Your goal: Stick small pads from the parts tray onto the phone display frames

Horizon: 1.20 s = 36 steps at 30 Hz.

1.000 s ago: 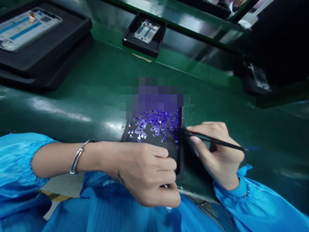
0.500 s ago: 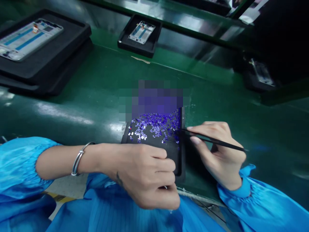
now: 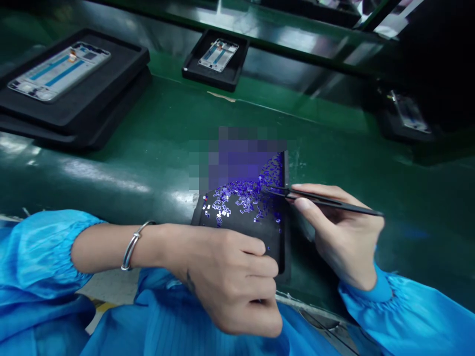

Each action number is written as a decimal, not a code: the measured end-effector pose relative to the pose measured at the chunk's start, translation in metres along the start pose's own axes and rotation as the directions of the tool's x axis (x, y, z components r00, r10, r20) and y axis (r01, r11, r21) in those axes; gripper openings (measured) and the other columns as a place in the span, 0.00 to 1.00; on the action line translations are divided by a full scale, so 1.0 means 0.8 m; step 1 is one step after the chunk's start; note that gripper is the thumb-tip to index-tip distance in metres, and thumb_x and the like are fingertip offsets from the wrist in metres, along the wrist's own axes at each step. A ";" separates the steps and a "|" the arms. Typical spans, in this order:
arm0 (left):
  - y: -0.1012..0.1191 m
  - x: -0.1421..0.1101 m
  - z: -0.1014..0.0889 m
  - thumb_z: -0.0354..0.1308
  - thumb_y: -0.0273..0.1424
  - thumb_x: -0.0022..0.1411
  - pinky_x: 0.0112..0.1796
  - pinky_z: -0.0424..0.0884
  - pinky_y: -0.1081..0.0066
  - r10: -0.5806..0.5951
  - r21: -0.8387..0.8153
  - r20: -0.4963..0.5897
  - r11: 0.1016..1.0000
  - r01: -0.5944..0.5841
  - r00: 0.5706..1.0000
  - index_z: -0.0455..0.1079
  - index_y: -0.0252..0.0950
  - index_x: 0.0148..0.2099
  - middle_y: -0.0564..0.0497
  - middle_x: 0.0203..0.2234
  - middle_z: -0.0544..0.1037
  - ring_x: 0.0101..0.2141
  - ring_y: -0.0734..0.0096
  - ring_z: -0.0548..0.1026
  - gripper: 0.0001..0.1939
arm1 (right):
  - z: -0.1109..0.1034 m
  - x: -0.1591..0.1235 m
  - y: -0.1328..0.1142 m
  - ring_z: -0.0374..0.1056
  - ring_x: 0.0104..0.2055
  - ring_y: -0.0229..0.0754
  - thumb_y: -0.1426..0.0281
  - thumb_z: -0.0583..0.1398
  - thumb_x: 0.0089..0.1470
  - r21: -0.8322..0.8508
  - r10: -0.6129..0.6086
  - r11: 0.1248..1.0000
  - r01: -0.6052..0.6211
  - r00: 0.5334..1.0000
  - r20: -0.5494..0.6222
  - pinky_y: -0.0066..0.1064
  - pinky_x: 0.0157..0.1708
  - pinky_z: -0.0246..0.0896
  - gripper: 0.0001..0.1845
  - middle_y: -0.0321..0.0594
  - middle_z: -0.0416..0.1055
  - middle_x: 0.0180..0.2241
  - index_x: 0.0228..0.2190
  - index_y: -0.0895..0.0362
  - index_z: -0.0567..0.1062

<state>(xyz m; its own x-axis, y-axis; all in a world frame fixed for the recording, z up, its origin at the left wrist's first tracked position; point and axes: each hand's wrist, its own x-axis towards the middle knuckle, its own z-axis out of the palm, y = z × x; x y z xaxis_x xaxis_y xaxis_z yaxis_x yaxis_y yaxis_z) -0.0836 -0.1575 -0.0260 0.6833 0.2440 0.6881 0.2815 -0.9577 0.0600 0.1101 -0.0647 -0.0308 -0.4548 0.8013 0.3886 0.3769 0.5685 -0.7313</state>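
Note:
In my right hand (image 3: pixel 349 232) are black tweezers (image 3: pixel 330 201), pinched between thumb and fingers. Their tips reach leftward into a heap of tiny purple-blue rectangular pieces (image 3: pixel 243 190), some shining white, in a small black tray (image 3: pixel 252 225). Whether the tips grip a piece cannot be made out. My left hand (image 3: pixel 233 277) is curled into a fist over the tray's near edge, back of the hand up. Anything inside its fingers is hidden. A blurred, pixelated patch covers the tray's far part.
Stacked black trays (image 3: pixel 122 89) stand at the left, with a phone frame (image 3: pixel 59 71) on top. Another black tray (image 3: pixel 189 74) at the back holds a phone frame (image 3: pixel 218 55). A third phone frame (image 3: pixel 410 111) lies in shadow at the right, on the green table (image 3: pixel 166 123).
The tweezers' tips have moved left and away from me, further into the heap of pieces. The whole view has shifted slightly; my left hand remains a fist.

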 end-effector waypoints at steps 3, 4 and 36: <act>0.000 -0.001 0.000 0.53 0.24 0.58 0.22 0.53 0.71 -0.001 0.000 0.000 1.000 0.001 1.000 0.71 0.36 0.22 0.55 0.18 0.58 0.20 0.76 0.58 0.13 | 0.009 0.007 0.003 0.72 0.38 0.35 0.69 0.64 0.54 -0.041 0.031 0.999 -0.030 0.999 0.013 0.27 0.41 0.68 0.08 0.36 0.76 0.37 0.38 0.53 0.79; 0.000 -0.001 0.000 0.53 0.24 0.58 0.22 0.53 0.71 -0.001 0.000 0.000 1.000 0.001 1.000 0.71 0.35 0.22 0.55 0.18 0.58 0.20 0.76 0.58 0.13 | 0.011 0.009 0.005 0.72 0.40 0.35 0.69 0.64 0.54 -0.057 0.019 0.998 -0.017 0.999 0.028 0.28 0.43 0.68 0.07 0.36 0.75 0.37 0.38 0.53 0.79; -0.003 -0.004 0.000 0.54 0.25 0.58 0.21 0.56 0.72 -0.022 0.019 0.000 1.000 0.022 1.000 0.68 0.36 0.22 0.55 0.18 0.58 0.20 0.76 0.57 0.12 | 0.009 0.006 0.001 0.68 0.41 0.40 0.69 0.62 0.55 -0.035 -0.124 0.990 0.134 0.970 0.210 0.37 0.43 0.66 0.06 0.38 0.75 0.34 0.36 0.54 0.78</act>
<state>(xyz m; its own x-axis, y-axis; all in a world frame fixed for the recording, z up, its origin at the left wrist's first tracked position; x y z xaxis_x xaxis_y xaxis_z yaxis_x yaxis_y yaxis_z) -0.0862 -0.1560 -0.0282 0.6769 0.2646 0.6869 0.3090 -0.9491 0.0611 0.1024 -0.0620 -0.0338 -0.6571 0.6675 0.3502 0.3404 0.6772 -0.6523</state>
